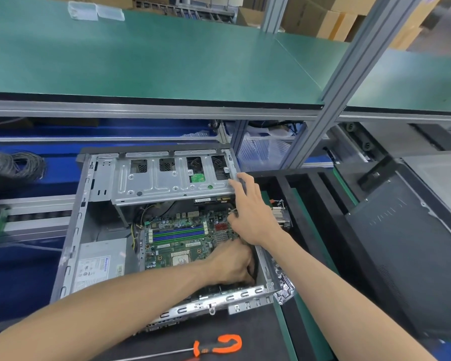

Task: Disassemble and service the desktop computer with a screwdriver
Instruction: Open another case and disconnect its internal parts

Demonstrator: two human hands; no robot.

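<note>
Screwdriver (214, 347), orange and black handle, long metal shaft, lies flat on the black mat (245, 332) at the near edge of the table, untouched, well short of both hands.

Desktop computer case (71, 243) lies on its side, side panel off, open top facing up, just beyond the screwdriver.

Left hand (232, 264) reaches across into the near right corner of the case, low beside the motherboard (177, 243). Fingers curl down round something dark at the case wall; what the grip holds cannot be made out, fingertips hidden. CPU socket (180, 259) sits just left of this hand.

Right hand (250, 212) is just beyond the left one, at the right wall of the case. Fingers spread and relaxed, released grip, index fingertip touching the right end of the metal drive cage (167, 183); thumb points down toward the board.

RAM slots (179, 234), blue and green, lie left of the right hand. Power supply (99, 267) sits in the near left of the case, far left of both hands.

A heatsink (280, 217) rests in the black foam tray (310, 204), just right of the right hand.

Coiled cable (13, 165) lies far left. Green shelf (141, 61) spans above and beyond everything.
</note>
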